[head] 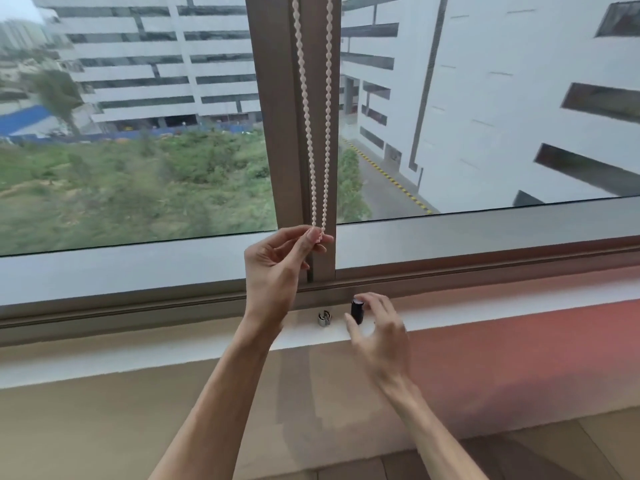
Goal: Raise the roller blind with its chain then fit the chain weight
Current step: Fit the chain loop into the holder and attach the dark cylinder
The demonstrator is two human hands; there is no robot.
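Observation:
A white bead chain (317,133) hangs in a loop in front of the brown window post. My left hand (280,265) pinches the bottom of the loop between thumb and fingertips. On the white sill stand a black cylindrical chain weight (357,310) and, to its left, a small silver clip piece (324,318). My right hand (379,329) hovers at the black weight with fingers spread and curved around it; whether it grips the weight I cannot tell. The roller blind itself is out of view above.
The window sill (485,306) runs across the view below the brown frame (450,268). Large panes show buildings and greenery outside. A beige wall drops below the sill, with wooden floor (554,455) at the bottom right.

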